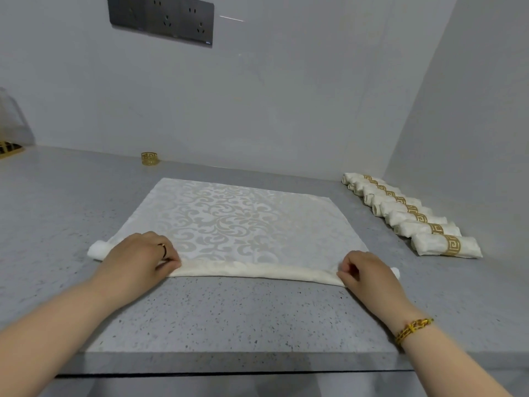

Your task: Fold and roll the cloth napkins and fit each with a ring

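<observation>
So, fingers (pixel 171 260) of my left hand (pixel 137 260) and right hand (pixel 365 272) are curled, pinching the rolled near edge of the napkin (pixel 237 222), one near each end to keep the roll even. It lies flat mid-table (pixel 229 313); spare ring (pixel 149 158) waits by the wall, finished rolls (pixel 412 212) right. No readable writing.

Soft, even, cool light, faint shadows, wide-angle bending at the edges, perhaps slight overall softness.

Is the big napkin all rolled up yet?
No. The napkin is mostly spread flat; only its near edge is rolled, under both hands.
</observation>
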